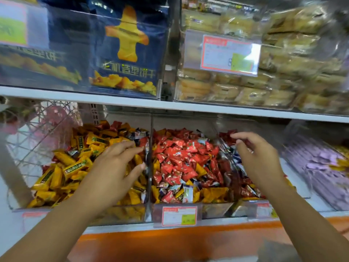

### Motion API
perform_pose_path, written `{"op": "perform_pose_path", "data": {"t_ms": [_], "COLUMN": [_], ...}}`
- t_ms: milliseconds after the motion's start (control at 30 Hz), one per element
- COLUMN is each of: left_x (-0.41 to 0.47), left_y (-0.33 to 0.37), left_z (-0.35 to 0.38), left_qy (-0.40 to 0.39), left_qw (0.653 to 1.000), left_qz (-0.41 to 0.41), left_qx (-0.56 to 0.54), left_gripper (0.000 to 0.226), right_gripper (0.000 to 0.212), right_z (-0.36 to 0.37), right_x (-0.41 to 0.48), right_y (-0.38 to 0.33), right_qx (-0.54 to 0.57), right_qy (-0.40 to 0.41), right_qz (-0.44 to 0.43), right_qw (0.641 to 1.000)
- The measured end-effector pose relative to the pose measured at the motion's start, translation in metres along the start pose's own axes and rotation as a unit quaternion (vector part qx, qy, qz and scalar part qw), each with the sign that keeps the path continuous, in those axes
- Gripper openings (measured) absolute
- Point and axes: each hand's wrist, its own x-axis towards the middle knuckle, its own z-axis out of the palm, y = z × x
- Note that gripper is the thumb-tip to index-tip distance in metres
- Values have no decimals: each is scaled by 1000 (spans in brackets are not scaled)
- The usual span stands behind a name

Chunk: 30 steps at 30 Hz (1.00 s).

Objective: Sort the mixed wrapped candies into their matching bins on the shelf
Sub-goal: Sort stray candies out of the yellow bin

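Note:
Three clear bins stand side by side on the lower shelf. The left bin holds mostly yellow bar candies with a few red and blue ones mixed in. The middle bin holds red triangular candies, with yellow and white-blue ones along its front. The right bin holds dark red and blue-white candies. My left hand hovers over the yellow candies, fingers stretched toward the divider, holding nothing I can see. My right hand hangs over the right bin with loosely bent fingers, holding nothing.
A price tag hangs on the middle bin's front. Purple wrapped sweets fill a bin at far right. Above, a shelf board carries blue biscuit boxes and packed pastries. A wire basket sits at left.

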Motion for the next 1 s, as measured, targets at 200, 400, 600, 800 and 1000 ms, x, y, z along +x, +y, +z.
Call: {"op": "perform_pose_path", "data": {"t_ms": [200, 400, 600, 800, 1000], "left_x": [-7, -14, -8, -2, -2], "left_y": [-49, -82, -91, -82, -80], "left_z": [-12, -14, -20, -13, -16], "left_qy": [-97, -103, -55, -119, -175], "left_qw": [991, 988, 989, 985, 973], "left_qz": [-59, -79, -98, -35, -36], "left_qx": [72, 82, 96, 121, 144], "left_gripper": [86, 67, 59, 82, 60], "right_gripper": [20, 47, 61, 24, 67], "right_z": [61, 142, 193, 193, 249], "right_x": [-12, 26, 51, 103, 95], "right_y": [-84, -147, -163, -153, -153], "right_qx": [65, -200, -297, -37, -213], "right_qy": [-133, -423, -541, -560, -500], "right_qz": [-211, -324, -295, -175, -238], "right_qw": [966, 822, 730, 809, 805]}}
